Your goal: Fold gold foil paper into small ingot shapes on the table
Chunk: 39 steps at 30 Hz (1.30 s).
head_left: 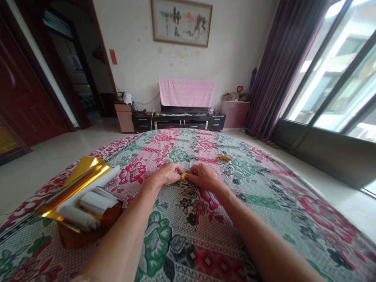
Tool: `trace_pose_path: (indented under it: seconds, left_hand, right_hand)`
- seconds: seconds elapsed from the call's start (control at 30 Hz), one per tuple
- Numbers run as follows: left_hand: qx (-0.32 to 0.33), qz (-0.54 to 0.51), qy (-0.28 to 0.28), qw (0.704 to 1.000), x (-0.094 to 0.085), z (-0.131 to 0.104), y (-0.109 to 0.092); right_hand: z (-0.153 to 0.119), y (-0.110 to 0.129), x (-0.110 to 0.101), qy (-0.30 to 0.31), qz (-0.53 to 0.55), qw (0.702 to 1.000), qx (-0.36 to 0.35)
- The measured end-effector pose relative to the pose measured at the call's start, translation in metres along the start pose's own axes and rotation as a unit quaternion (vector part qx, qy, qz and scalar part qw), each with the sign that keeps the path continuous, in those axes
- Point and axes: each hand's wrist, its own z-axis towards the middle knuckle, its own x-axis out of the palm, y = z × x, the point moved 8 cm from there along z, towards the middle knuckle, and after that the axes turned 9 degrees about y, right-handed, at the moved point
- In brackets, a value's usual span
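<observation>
Both hands meet over the middle of a flowered cloth (182, 149). Between their fingertips is a small yellow piece (183, 176). My left hand (170, 173) pinches its left side, and my right hand (202, 175) pinches its right side. Just beyond my right hand, a small gold-coloured bit (224, 158) lies on the cloth. To the left of my left forearm are shiny gold sheets (88, 180), partly rolled, with white rolls (96, 201) among them.
Past the far edge of the cloth stands a low black cabinet (182, 120) with a pink cloth (186, 92) draped above it. Purple curtains (279, 58) and large windows are on the right, a red door (26, 90) on the left.
</observation>
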Motion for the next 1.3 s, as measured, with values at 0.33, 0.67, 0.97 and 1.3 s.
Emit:
trace_pose_path:
  seconds: [0.33,0.67,0.97,1.3]
  left_hand:
    - [-0.016,-0.009,0.003,1.000,0.000,-0.005,-0.001]
    - [-0.011,-0.015,-0.012,1.000,0.000,-0.001,0.004]
    - [0.009,-0.011,-0.059,0.998,0.002,0.001,0.006]
    - [0.011,0.043,-0.160,0.986,0.009,-0.027,-0.006]
  right_hand:
    - [0.007,-0.009,0.002,0.048,0.072,0.995,-0.041]
    - [0.010,-0.026,0.005,0.051,0.115,0.991,-0.053]
    - [0.004,-0.023,-0.002,0.050,0.090,0.992,-0.069]
    - [-0.004,-0.007,-0.007,0.034,0.007,0.994,-0.103]
